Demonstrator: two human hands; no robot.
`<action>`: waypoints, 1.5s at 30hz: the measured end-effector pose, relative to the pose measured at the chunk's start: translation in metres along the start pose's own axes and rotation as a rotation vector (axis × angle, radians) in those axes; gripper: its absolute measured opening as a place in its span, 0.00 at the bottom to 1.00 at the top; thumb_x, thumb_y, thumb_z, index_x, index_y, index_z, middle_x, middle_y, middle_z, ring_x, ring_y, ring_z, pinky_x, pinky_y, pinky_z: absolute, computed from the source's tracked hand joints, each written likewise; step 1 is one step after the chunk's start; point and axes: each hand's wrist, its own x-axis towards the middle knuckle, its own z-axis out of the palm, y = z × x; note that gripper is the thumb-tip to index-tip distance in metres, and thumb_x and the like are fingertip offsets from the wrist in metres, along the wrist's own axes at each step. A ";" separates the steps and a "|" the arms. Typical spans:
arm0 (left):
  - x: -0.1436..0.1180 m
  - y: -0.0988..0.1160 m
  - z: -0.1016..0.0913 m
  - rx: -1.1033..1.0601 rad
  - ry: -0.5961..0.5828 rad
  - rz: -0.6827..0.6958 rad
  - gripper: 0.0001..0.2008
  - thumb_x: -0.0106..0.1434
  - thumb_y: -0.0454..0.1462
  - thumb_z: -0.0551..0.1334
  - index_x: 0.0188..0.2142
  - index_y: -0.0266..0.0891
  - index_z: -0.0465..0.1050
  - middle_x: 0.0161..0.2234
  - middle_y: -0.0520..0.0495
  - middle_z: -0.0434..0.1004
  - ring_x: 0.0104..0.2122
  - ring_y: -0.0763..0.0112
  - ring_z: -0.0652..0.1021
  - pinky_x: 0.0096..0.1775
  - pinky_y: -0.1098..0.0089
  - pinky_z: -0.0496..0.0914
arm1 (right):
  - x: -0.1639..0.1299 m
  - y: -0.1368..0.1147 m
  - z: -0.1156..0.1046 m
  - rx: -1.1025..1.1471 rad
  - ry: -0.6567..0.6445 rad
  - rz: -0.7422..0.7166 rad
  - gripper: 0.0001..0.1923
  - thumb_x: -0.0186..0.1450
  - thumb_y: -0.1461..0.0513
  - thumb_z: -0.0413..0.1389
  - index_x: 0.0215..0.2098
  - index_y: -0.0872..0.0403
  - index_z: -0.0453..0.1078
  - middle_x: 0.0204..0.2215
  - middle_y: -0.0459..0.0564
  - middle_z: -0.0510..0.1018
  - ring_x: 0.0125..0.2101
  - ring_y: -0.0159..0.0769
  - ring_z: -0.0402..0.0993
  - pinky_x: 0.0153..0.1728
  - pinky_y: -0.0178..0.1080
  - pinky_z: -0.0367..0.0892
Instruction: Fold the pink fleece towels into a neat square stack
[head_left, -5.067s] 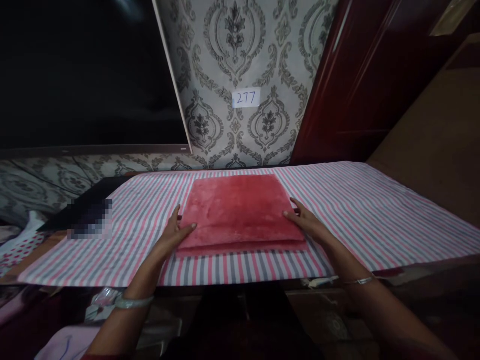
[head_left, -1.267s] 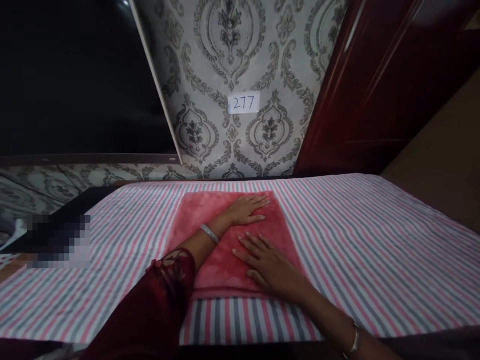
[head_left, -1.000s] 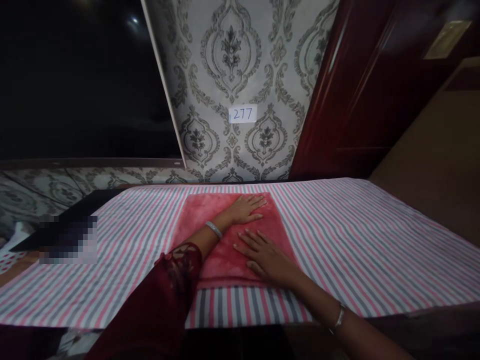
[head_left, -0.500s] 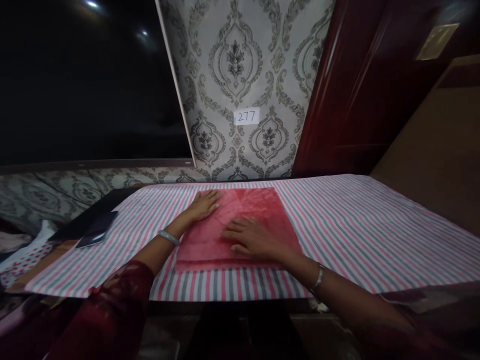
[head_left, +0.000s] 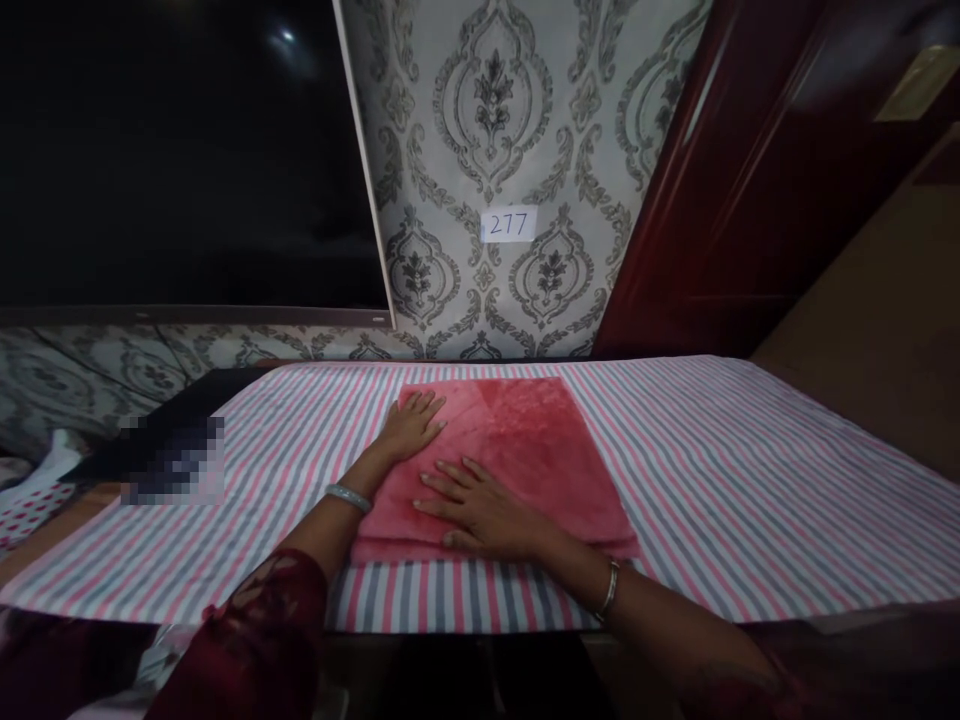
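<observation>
A folded pink plush cloth (head_left: 555, 455) lies flat on a striped tablecloth (head_left: 720, 470), its folded layers showing along the near edge. My left hand (head_left: 411, 425) rests flat on its far left part with the fingers spread. Nearer the front, my right hand (head_left: 480, 510) lies on the cloth left of its middle, palm down and fingers apart. Neither hand grips anything. A bracelet circles each of my wrists.
A large dark television screen (head_left: 180, 160) hangs at the upper left. On the patterned wall, a paper label (head_left: 508, 224) reads 277. At the table's left end is a pixelated patch. A dark red panel (head_left: 705, 200) and a brown box-like surface (head_left: 877, 320) stand at the right.
My right hand has slid toward the near left over the pink cloth. My left hand stays near the far left corner. The view has shifted slightly.
</observation>
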 end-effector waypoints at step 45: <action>-0.213 0.006 -0.010 -0.177 0.211 0.190 0.37 0.65 0.35 0.58 0.71 0.47 0.49 0.73 0.38 0.43 0.67 0.52 0.62 0.60 0.58 0.67 | -0.199 0.028 0.009 -0.181 0.428 0.442 0.50 0.56 0.73 0.47 0.73 0.40 0.41 0.73 0.49 0.46 0.68 0.44 0.52 0.62 0.50 0.63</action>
